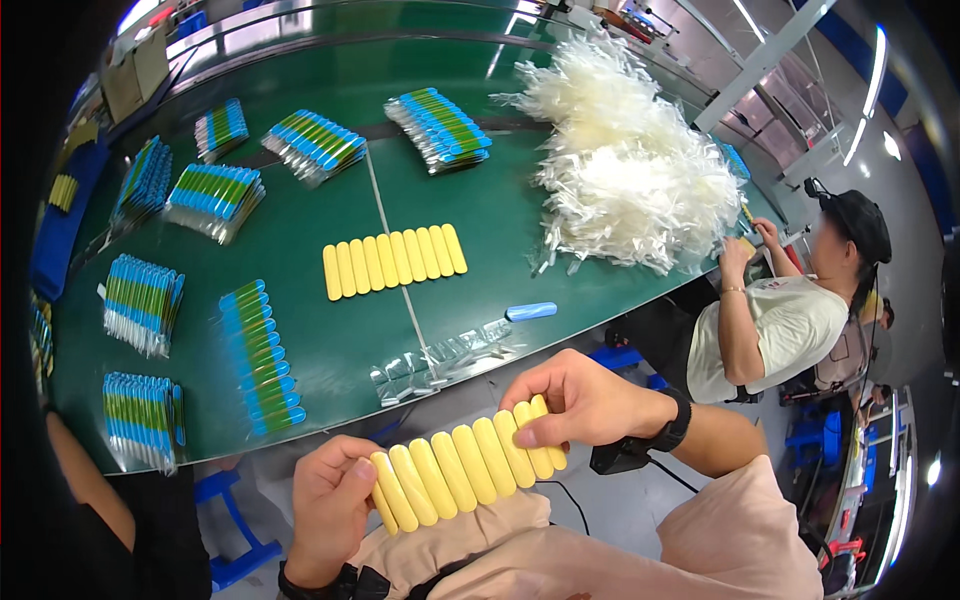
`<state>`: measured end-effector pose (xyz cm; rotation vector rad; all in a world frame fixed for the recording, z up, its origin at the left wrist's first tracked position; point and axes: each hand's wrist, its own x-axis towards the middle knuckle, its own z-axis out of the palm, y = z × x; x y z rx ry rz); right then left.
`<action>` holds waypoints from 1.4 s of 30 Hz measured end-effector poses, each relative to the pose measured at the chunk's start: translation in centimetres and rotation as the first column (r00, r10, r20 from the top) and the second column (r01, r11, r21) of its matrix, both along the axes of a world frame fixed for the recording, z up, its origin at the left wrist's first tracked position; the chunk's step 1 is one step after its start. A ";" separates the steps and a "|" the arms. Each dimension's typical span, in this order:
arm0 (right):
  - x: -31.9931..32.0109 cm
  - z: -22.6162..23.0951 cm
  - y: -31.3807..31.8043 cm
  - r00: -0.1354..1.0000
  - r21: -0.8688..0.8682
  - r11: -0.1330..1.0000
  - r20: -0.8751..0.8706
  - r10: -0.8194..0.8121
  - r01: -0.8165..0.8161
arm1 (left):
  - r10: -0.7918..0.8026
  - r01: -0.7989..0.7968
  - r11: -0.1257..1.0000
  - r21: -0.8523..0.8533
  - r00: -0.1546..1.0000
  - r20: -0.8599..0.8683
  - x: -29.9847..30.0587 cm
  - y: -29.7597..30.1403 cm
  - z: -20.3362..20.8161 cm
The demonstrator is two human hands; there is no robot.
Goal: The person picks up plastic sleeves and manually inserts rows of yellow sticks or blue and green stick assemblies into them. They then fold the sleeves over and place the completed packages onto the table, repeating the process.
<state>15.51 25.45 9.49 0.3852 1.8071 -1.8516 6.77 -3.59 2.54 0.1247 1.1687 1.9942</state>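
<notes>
Pressing in from both ends, your hands hold a row of yellow sticks [468, 477] side by side above your lap: your left hand [330, 500] is closed on the near-left end, your right hand [580, 400] pinches the far-right end, thumb on top. The row sits below the counter [300, 250] edge, not on it.

Ahead of your hands, a second row of yellow sticks [394, 260] already lies lined up on the green counter. Just beyond your right hand lie empty clear sleeves [440, 360] and one blue stick [531, 311]. To the left of your hands and further out, bundles of bagged blue-and-green pieces [262, 355] look finished, while a big heap of clear sleeves [630, 170] past your right hand suggests plenty left to fill.

Your lap hides the undersides of the held sticks, and I cannot tell what the person [780, 310] to your right is handling at the heap's edge.
</notes>
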 end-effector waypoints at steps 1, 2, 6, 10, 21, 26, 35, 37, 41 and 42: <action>0.0 -0.2 0.1 1.000 0.017 1.000 -0.005 -0.008 0.008 | -0.015 0.015 1.000 -0.012 1.000 -0.022 -0.2 0.1 0.1; 0.0 -0.5 0.2 1.000 0.016 1.000 -0.002 0.000 0.000 | -0.007 0.007 1.000 -0.013 1.000 -0.019 -0.3 0.2 0.1; -0.3 -1.0 0.4 0.996 -0.048 0.997 -0.072 -0.059 0.055 | 0.043 -0.042 0.998 -0.038 0.999 0.028 -0.6 0.6 0.6; -1.4 -1.3 0.6 0.987 -0.034 0.996 -0.133 -0.088 0.084 | 0.078 -0.077 0.997 -0.018 0.997 0.016 -1.6 0.7 0.9; -13.4 -1.7 5.7 0.909 0.398 0.900 -0.417 0.005 0.178 | -0.189 -0.166 0.910 -0.380 0.648 -0.737 -15.0 6.9 2.9; -16.2 -4.4 7.2 0.860 0.863 0.500 -0.311 0.405 0.077 | -0.507 -0.385 0.694 -0.608 0.338 -0.793 -18.6 8.8 0.3; -15.3 -4.0 6.6 0.848 0.905 0.425 -0.214 0.486 -0.015 | -0.711 -0.312 0.582 -0.751 0.253 -0.656 -18.6 8.3 1.5; -14.9 -3.3 6.1 0.852 0.906 0.424 -0.211 0.478 -0.013 | -0.623 -0.343 0.662 -0.666 0.240 -0.744 -17.6 7.5 1.4; -11.5 -0.7 3.3 0.752 0.906 0.421 -0.305 0.585 0.040 | -0.312 -0.286 0.855 -0.433 0.383 -0.869 -11.8 6.4 4.1; -10.5 0.1 1.4 0.696 0.907 0.421 -0.297 0.653 -0.008 | -0.164 -0.266 0.909 -0.322 0.482 -0.861 -10.3 6.3 3.7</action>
